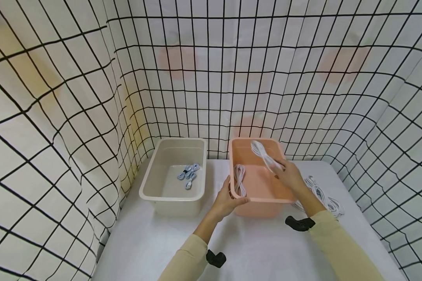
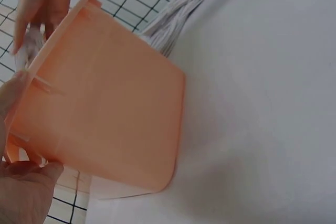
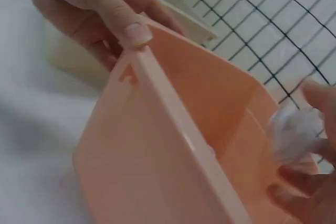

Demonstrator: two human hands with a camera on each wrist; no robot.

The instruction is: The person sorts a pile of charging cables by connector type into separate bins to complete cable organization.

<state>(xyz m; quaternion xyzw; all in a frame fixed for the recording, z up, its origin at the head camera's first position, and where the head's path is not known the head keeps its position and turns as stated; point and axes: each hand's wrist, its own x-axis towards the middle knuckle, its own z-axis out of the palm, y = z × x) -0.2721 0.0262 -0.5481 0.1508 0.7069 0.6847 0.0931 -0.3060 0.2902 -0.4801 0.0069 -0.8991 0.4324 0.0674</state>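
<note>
My left hand (image 1: 225, 201) grips the near left corner of a peach plastic bin (image 1: 256, 207), thumb over the rim. Above the bin's opening, my right hand (image 1: 286, 173) holds a bundle of white cable (image 1: 263, 154) by its near end, the looped far end pointing away. Another white cable bundle (image 1: 240, 179) lies inside the bin along its left wall. In the right wrist view the held bundle (image 3: 294, 132) is blurred between the fingers. The left wrist view shows the bin's outer wall (image 2: 110, 98), with the right hand (image 2: 44, 3) beyond the rim.
A cream bin (image 1: 161, 197) stands to the left, with several small light-blue cables (image 1: 189, 173) inside. More white cable bundles (image 1: 325, 199) lie on the white table (image 1: 253, 249) right of the peach bin, partly behind the right forearm. Black wire mesh (image 1: 221, 91) encloses the back and sides.
</note>
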